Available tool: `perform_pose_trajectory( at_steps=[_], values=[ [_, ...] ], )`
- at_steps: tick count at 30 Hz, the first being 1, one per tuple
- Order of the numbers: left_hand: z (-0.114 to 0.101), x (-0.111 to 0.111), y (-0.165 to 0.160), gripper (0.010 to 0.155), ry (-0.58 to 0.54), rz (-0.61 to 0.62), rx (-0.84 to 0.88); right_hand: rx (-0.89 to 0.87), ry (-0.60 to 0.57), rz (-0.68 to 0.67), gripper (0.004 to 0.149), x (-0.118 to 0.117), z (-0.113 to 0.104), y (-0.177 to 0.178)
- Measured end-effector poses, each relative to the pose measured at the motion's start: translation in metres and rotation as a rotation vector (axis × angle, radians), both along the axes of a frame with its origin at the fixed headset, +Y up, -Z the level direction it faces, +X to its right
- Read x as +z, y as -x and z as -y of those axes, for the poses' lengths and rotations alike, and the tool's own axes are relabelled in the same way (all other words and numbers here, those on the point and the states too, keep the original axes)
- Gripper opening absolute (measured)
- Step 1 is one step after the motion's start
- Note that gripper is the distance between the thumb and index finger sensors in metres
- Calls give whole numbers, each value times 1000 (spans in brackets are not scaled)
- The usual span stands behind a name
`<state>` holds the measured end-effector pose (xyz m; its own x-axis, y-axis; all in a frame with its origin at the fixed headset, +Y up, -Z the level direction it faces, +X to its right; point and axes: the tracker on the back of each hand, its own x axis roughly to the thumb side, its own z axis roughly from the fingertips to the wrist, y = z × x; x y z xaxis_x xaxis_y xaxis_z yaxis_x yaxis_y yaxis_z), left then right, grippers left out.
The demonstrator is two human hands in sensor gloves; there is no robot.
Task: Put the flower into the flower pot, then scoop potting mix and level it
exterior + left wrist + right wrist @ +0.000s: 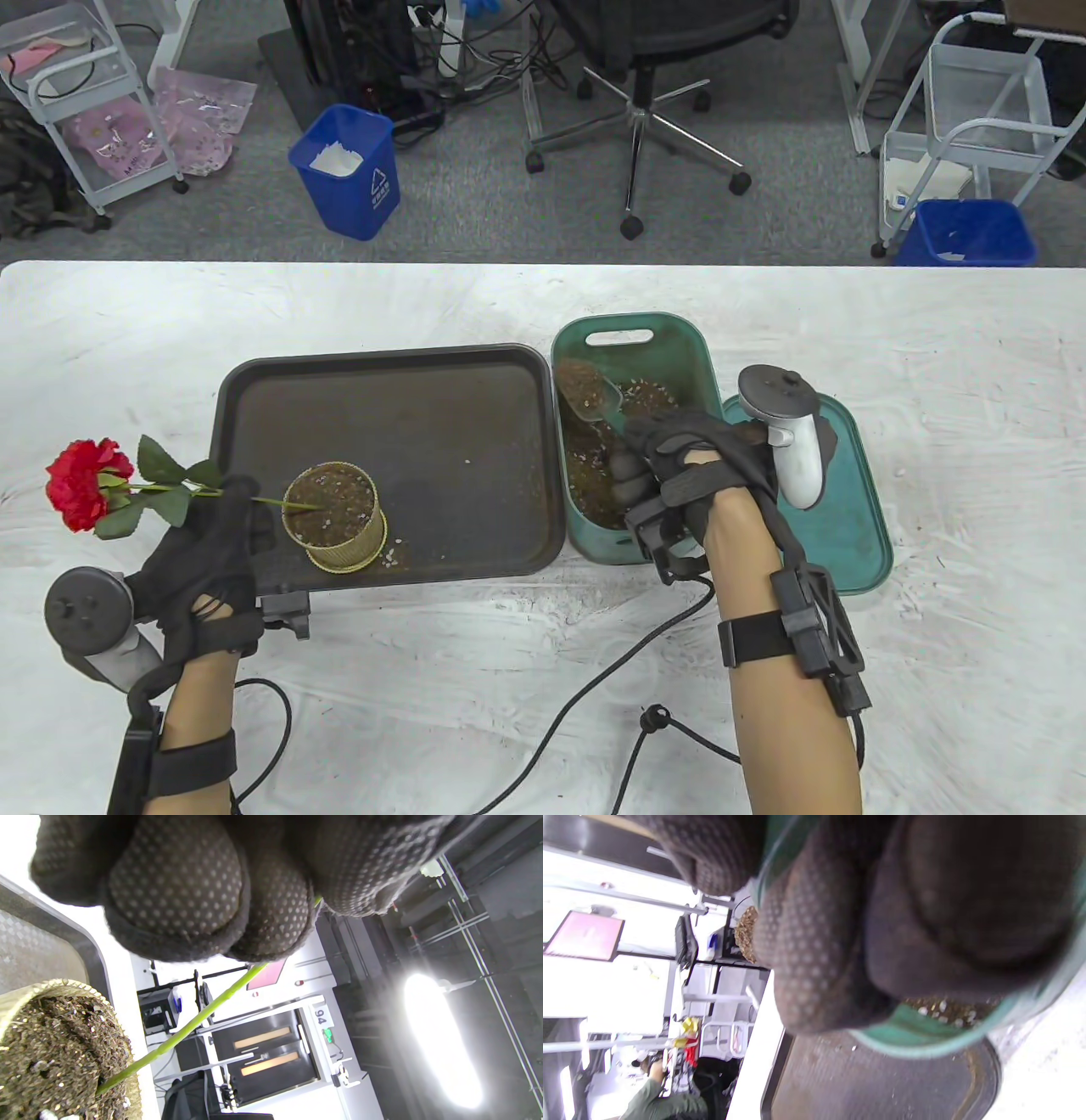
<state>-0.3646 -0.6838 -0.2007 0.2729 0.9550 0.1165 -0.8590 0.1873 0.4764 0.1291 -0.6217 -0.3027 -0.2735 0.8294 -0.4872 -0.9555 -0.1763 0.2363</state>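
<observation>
your left hand (208,552) pinches the green stem of the flower (89,484), fingers curled round it just left of the pot (335,516). the stem lies nearly flat, its cut end resting in the potting mix at the pot's middle, while the red bloom and leaves hang out to the left over the white worktop (933,356). in the left wrist view the stem (186,1029) runs from your gloved fingers (178,891) down into the mix in the pot (55,1052).

the pot is gold, filled close to its rim, and stands in the near left part of the dark tray (441,407). a few pale crumbs lie on the tray just beside the pot's base.

your right hand (679,475) grips the handle of a scoop (590,395), fingers curled round it. the scoop is heaped with brown mix and sits over the far left part of the green bin (687,356), which stands touching the tray's right edge. the bin holds more mix. its green lid (840,518) lies flat on the worktop just to the right, partly under your wrist and the tracker.

in the right wrist view your fingers (814,942) fill most of the picture, with the bin's rim (925,1043) and the tray (865,1082) below.
</observation>
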Motion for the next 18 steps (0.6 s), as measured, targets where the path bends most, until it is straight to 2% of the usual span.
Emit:
perform_pose_trajectory(
  at_steps=[6,11,18],
  values=[
    [0,0,0,46,1,0,1,-24,-44,-158,54,9,-6,54],
    [0,0,0,46,0,-2,-5,-32,-39,-300,54,15,3,108],
    [0,0,1,46,-1,-1,-9,21,-25,-410,54,19,21,162]
  ],
)
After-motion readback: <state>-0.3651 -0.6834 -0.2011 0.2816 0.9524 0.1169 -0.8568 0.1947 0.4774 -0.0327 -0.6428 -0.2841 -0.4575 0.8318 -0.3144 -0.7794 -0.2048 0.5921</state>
